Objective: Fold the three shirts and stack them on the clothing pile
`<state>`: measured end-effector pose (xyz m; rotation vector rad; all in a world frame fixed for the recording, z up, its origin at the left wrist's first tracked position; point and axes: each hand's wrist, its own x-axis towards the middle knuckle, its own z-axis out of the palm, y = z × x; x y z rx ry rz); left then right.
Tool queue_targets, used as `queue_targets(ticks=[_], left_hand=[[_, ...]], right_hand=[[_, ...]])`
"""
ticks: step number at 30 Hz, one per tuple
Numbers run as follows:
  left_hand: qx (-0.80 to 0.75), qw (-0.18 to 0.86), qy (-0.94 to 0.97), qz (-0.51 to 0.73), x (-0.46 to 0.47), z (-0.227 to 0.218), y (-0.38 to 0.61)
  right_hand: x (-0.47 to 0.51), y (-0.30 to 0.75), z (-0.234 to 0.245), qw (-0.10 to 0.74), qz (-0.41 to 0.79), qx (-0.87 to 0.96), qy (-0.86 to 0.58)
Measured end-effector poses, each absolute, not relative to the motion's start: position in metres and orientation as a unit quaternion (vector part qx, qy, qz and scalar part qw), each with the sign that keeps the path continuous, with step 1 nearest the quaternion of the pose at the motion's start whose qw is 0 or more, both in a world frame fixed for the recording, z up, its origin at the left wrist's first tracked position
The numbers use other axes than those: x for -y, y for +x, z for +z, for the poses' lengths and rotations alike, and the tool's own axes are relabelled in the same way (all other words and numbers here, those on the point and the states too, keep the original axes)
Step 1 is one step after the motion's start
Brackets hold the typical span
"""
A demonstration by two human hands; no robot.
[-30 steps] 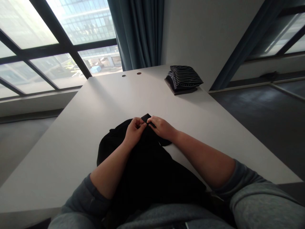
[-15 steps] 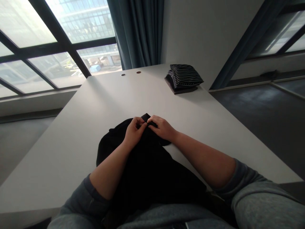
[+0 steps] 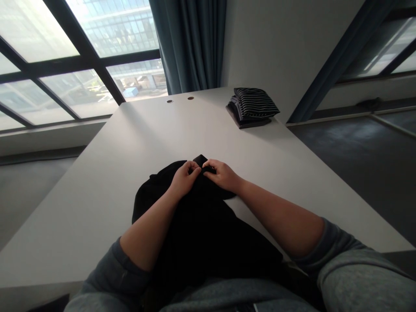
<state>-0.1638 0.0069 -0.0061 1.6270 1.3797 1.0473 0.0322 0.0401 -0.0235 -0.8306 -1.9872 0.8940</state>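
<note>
A black garment (image 3: 208,234) lies spread over the near part of the table and hangs toward my body; its exact kind is too dark to make out. My left hand (image 3: 186,177) pinches the fabric near its far end, thumb against fingers. Close beside it, my right hand (image 3: 222,175) grips the same cloth, thumb and fingers curled round the edge. The fingertips of both hands almost meet. A small peak of the cloth (image 3: 200,159) sticks up just beyond them. Whatever lies between the fingertips is hidden.
On the white table (image 3: 156,130), a stack of folded dark clothes (image 3: 255,108), striped on top, sits at the far right. Two round cable holes are at the back edge. Behind stand a blue curtain (image 3: 191,47) and a large window (image 3: 130,34).
Both hands stay at nearly the same spot on the black garment, with only slight finger movement. The whole view has shifted a little.
</note>
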Motion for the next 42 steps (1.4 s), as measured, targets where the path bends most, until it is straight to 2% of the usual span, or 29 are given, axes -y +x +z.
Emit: queue_targets(ticks=[8, 12, 22, 31, 42], left_hand=[[-0.552, 0.372, 0.623, 0.41, -0.009, -0.0106, -0.1621], [-0.55, 0.394, 0.62, 0.397, -0.0099, -0.0124, -0.163], [-0.571, 0.349, 0.627, 0.399, -0.0072, -0.0116, -0.1597], [-0.559, 0.365, 0.627, 0.401, -0.0079, -0.0137, -0.1599], [-0.519, 0.3, 0.695, 0.398, -0.0075, -0.0121, -0.1633]], right_hand=[[-0.0404, 0.0334, -0.0206, 0.38, 0.377, 0.771, -0.345], [-0.0422, 0.0348, -0.0204, 0.368, 0.413, 0.755, -0.351], [-0.0424, 0.0318, -0.0255, 0.348, 0.536, 0.662, -0.391], [-0.0409, 0.029, -0.0244, 0.363, 0.406, 0.746, -0.383], [-0.0416, 0.0298, -0.0253, 0.36, 0.441, 0.725, -0.389]])
